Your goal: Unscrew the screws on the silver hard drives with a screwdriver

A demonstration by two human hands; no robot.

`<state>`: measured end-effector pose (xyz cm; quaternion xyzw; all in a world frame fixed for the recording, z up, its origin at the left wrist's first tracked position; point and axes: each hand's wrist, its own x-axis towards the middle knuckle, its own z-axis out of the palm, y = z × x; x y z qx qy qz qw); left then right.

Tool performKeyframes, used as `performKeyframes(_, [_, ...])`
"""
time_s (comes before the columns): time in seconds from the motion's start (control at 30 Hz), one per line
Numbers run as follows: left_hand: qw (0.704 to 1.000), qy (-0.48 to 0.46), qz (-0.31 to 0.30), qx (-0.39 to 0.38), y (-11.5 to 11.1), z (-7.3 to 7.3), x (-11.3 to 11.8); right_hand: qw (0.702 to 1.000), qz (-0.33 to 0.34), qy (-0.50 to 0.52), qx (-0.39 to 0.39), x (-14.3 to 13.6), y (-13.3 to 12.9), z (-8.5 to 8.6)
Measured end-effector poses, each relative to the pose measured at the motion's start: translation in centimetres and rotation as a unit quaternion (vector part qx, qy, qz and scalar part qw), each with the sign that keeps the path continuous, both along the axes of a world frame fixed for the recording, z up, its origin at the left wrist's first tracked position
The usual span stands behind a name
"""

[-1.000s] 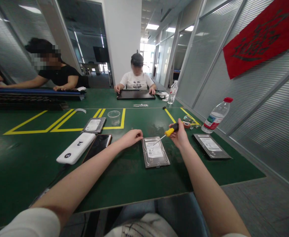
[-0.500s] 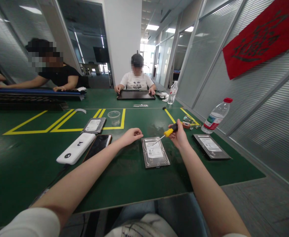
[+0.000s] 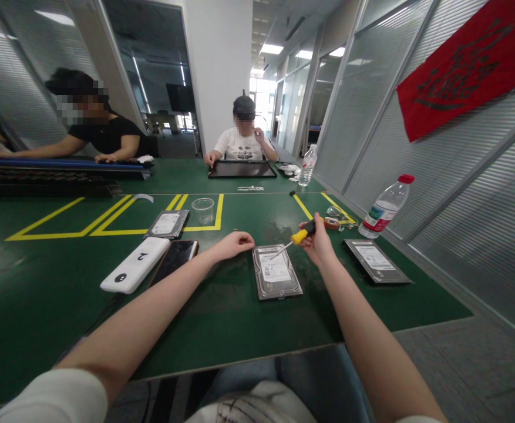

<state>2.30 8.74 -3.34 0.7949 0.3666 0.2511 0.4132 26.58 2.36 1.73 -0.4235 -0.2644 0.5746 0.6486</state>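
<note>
In front of me a hard drive (image 3: 275,273) lies flat on the green table, white label up. My right hand (image 3: 320,244) is closed around the yellow and black handle of a screwdriver (image 3: 300,236). Its thin shaft slants down to the left, with the tip over the drive's label; whether it touches cannot be told. My left hand (image 3: 237,244) rests at the drive's upper left corner, fingers curled and pressed together. What lies between those fingertips, if anything, is hidden.
Another hard drive (image 3: 376,262) and a water bottle (image 3: 387,205) stand at right. To the left are a white power bank (image 3: 136,265), a phone (image 3: 175,261), a third drive (image 3: 168,223) and a clear plastic cup (image 3: 203,211). Co-workers sit across the table; one has a dark panel (image 3: 242,170).
My left hand has shifted slightly and its fingers have curled more. The screwdriver has barely moved. The co-worker opposite has raised one hand from the panel toward the head.
</note>
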Motion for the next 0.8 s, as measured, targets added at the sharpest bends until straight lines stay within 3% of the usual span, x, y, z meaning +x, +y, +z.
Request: performKeyframes(0.8, [0.999,0.033,0.027,0.021,-0.28,0.14,0.37,1.000,0.018,-0.012,0.015,0.11,0.12,-0.21])
